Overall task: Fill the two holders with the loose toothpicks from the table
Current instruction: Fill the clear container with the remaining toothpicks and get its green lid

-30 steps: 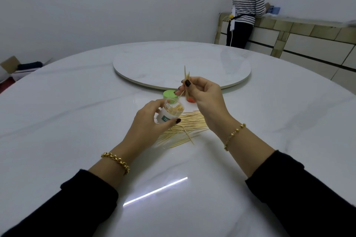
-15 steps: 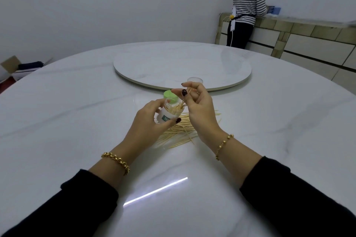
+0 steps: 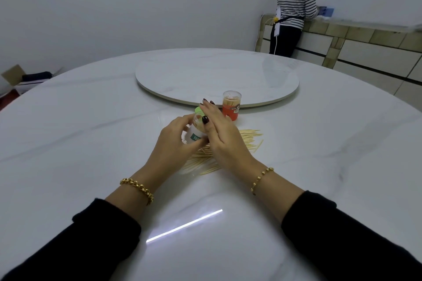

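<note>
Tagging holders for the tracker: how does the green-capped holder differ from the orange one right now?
Pose: the green-capped holder is gripped tilted by the left hand, the right hand against it; the orange holder stands upright on the table, untouched.
Look: the green-capped holder has a white label, the orange holder an orange lower half.
View: hands hide much of the green-capped holder; the orange holder shows nearly whole.
Both hold toothpicks.

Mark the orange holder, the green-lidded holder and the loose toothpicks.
orange holder (image 3: 233, 114), head view, orange lower body.
green-lidded holder (image 3: 193, 134), head view, white label.
loose toothpicks (image 3: 249, 138), head view, right side of pile.
</note>
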The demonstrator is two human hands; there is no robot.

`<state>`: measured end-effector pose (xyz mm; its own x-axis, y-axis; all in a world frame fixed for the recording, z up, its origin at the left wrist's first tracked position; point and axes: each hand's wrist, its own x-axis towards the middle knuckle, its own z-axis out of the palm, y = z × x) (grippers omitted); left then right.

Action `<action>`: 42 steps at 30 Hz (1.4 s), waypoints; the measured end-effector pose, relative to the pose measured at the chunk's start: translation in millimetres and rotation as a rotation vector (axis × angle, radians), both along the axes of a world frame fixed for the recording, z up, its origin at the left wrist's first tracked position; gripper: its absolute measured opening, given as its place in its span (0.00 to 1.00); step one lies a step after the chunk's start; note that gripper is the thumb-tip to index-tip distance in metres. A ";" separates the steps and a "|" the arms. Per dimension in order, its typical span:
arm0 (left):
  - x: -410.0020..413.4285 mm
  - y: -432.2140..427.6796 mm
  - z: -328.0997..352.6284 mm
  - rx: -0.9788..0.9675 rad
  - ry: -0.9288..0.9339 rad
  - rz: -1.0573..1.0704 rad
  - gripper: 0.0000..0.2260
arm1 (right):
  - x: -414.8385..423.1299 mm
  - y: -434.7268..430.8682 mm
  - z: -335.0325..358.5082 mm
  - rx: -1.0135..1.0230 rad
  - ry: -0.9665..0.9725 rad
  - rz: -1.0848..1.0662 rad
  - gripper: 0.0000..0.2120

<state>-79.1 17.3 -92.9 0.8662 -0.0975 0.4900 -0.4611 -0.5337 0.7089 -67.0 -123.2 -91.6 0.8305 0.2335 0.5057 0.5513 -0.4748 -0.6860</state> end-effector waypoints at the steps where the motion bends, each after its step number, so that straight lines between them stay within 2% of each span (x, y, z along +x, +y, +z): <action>1: 0.2 0.5 0.8 -0.003 -0.001 0.004 0.19 | -0.4 -0.7 0.4 0.022 -0.005 -0.002 0.24; 9: 1.7 5.8 3.2 -0.034 -0.012 0.049 0.19 | -9.0 1.1 -0.9 0.131 0.051 -0.014 0.25; 15: 3.6 6.2 -0.4 0.013 -0.008 0.039 0.20 | -15.6 6.4 -2.6 -0.025 -0.027 -0.012 0.27; 21: 2.8 7.1 1.3 -0.003 -0.013 0.044 0.20 | -9.4 -3.9 -3.3 -0.157 -0.155 -0.146 0.24; 26: 4.6 9.1 -0.5 0.035 -0.010 0.055 0.23 | -13.8 -13.4 3.3 0.038 -0.182 -0.110 0.18; 30: 3.7 7.8 0.1 0.044 -0.002 0.065 0.24 | -9.1 -33.8 4.2 0.078 -0.113 -0.154 0.15; 32: 2.6 7.0 0.6 0.045 0.003 0.061 0.24 | 1.4 -53.3 -1.1 -0.019 -0.057 -0.228 0.13; 36: 1.3 6.0 0.2 0.042 0.012 0.049 0.24 | 16.0 -99.9 -11.6 -0.286 0.084 -0.350 0.21; 38: 0.5 4.5 -0.3 0.042 0.019 0.036 0.24 | 18.2 -118.0 -14.8 -0.328 0.139 -0.335 0.23; 42: -0.9 2.7 0.6 0.046 0.017 0.038 0.25 | 17.7 -133.2 -19.4 -0.355 0.241 -0.183 0.20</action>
<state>-80.0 20.0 -92.2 0.8781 -0.0861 0.4706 -0.4275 -0.5828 0.6911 -49.3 -256.4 -111.1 0.9581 0.1962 0.2087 0.2816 -0.7779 -0.5617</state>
